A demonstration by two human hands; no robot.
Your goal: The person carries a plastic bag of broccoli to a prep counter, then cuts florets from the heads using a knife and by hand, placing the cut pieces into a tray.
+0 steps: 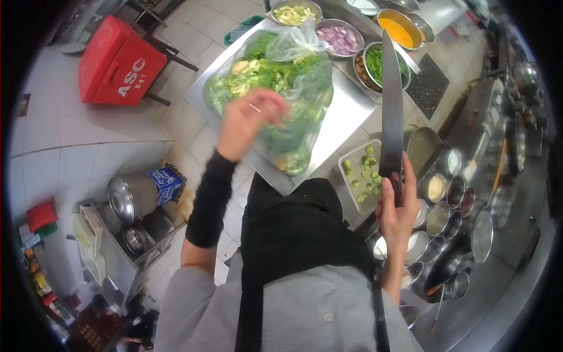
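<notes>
My right hand grips a big knife beside a clear bag of greens.
From far off, I can read the white letters "ASC" on the red box, out past the left of the bag, with small numbers under them that look like 841. The blue box, left of the bag and nearer, has white writing too small to read. The knife is just to the right of the bag, its handle wrapped in my fingers. Its tip points forward, and its long side runs near to far. The bag lies on the shiny counter, also long from near to far. My left hand is over the bag's left side, fingers loosely bent and blurry; I cannot tell if it holds anything.
</notes>
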